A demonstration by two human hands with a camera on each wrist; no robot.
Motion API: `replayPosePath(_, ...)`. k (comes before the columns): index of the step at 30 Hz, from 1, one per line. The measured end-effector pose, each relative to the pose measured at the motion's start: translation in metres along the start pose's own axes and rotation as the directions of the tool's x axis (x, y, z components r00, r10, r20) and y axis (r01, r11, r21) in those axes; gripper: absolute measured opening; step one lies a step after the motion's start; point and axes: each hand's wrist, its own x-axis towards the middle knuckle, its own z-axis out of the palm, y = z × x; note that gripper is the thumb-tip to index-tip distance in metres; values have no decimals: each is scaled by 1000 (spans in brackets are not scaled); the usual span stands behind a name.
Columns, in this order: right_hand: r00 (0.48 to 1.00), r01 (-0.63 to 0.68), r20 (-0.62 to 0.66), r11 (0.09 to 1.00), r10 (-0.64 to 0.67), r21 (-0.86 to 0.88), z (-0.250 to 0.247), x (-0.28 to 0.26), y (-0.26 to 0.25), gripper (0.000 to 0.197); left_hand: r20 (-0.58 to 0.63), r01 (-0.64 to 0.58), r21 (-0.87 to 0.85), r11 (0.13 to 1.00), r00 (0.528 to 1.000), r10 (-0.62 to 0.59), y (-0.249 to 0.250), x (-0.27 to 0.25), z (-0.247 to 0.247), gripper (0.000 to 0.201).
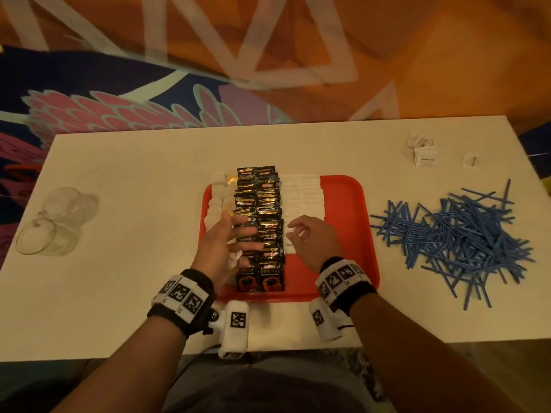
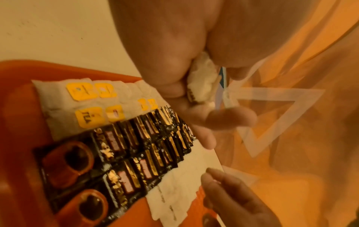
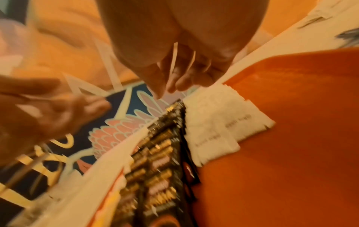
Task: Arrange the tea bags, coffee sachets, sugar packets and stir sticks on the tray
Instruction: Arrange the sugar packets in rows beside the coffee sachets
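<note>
White table [image 1: 143,180] carries everything, and the red tray [image 1: 346,204] sits at its near middle with three of the four kinds already laid in rows running from near to far. Largest of what is left is the loose heap of blue stir sticks [image 1: 456,234] on the table right of the tray, none of them on the tray yet; the tray's right part is bare red, and by my reading that is where they should go. Next in size, the double row of black coffee sachets [image 1: 262,222] fills the tray's middle, overlapped like tiles, and looks finished. Right of it, touching, lies the row of white sugar packets [image 1: 301,198], which stops short of the near rim; a few more white packets [image 1: 422,150] lie at the far right of the table, so this row seems unfinished. Left of the coffee run the tea bags [image 1: 219,198] with yellow tags. The left hand [image 1: 229,242] hovers over the near end of that row, and the left wrist view shows a crumpled tea bag [image 2: 204,81] tucked between its curled fingers, not yet laid. The right hand [image 1: 310,236], fingers loosely curled and holding nothing I can make out, hangs over the near end of the sugar row. Clear glasses [image 1: 56,222] stand at the far left.
</note>
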Motion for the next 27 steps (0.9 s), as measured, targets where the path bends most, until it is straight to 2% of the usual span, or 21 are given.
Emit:
replayPosePath(2,996,63,52,992,-69,114,-14,-9,-20,5,43,7,7,1000,999,-8,1,-3,14,60)
replayPosePath(4,978,114,152,978,-141,174,-27,-20,-37,9,90,8,36,999,996,-11,1,-7,28,71)
replayPosePath(7,914,170,339,969,-224,181,-39,-33,-49,19,119,4,46,999,993,-10,0,-13,49,74)
replayPosePath(9,887,210,384,965,-256,158,-47,-37,-46,26,121,4,63,998,993,-11,0,-16,61,74)
replayPosePath(13,914,150,343,966,-216,209,-64,-43,-36,27,179,26,71,997,983,-39,0,-23,79,71)
replayPosePath(16,965,94,219,972,-141,214,-79,-46,-30,20,266,26,115,993,962,-56,-1,-29,85,55)
replayPosePath(18,985,75,138,976,-105,206,-91,-45,-25,15,292,-43,147,988,956,-1,-5,-33,85,43)
replayPosePath(22,982,114,131,978,-138,177,-105,-46,-24,14,188,-228,168,959,962,196,-12,-41,91,10)
replayPosePath(24,981,126,125,975,-150,183,-106,-48,-24,17,168,-246,142,959,961,222,-12,-45,96,9)
replayPosePath(27,983,114,112,960,-146,255,-107,-49,-22,9,141,-258,133,957,961,239,-13,-47,100,11)
